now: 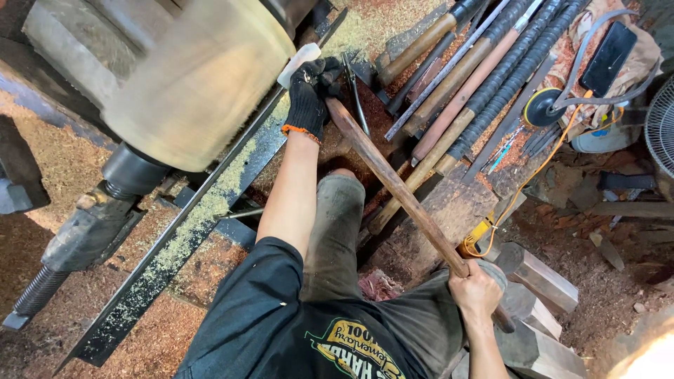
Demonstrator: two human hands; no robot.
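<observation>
Wood block (pixel 196 77), pale and blurred with spin on the lathe, already looks rounded, and shavings (pixel 203 210) lie thick along the steel rail (pixel 175 253), so much cutting seems done. Left hand (pixel 310 91), gloved, has its fingers clamped on the long chisel (pixel 400 189) near the block; right hand (pixel 477 291) grips its handle end.

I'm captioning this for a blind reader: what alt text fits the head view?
A person's gloved left hand and bare right hand hold a long wooden-handled tool against a blurred pale wooden workpiece on a lathe, amid sawdust and spare tools.
</observation>
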